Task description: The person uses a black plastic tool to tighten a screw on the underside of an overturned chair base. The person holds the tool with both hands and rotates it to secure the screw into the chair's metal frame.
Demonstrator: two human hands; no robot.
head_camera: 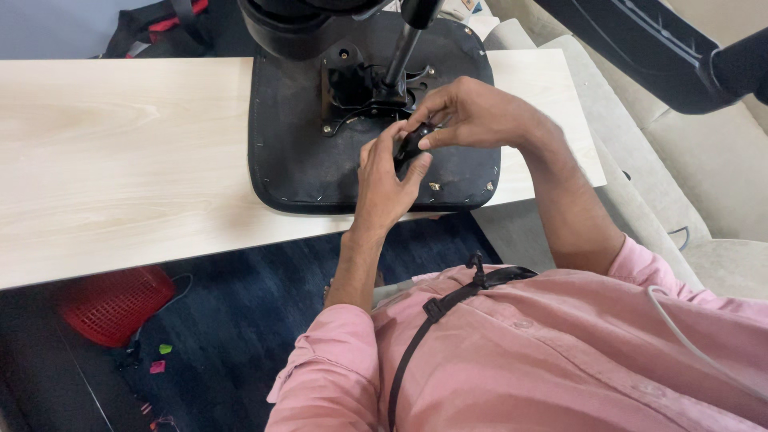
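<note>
An upturned black chair seat [300, 152] lies on a pale wooden table [120, 160], its metal mechanism plate and lever [376, 80] facing up. Both hands meet over the seat's right half. My left hand [384, 180] and my right hand [472, 116] together pinch a small black knob-like part [414, 142] just below the mechanism. Most of the part is hidden by my fingers.
A red mesh basket [112, 304] sits on the dark blue carpet under the table, with small bright scraps [160, 358] near it. A beige sofa [704, 168] is at the right, with a black chair part [664, 56] resting above it.
</note>
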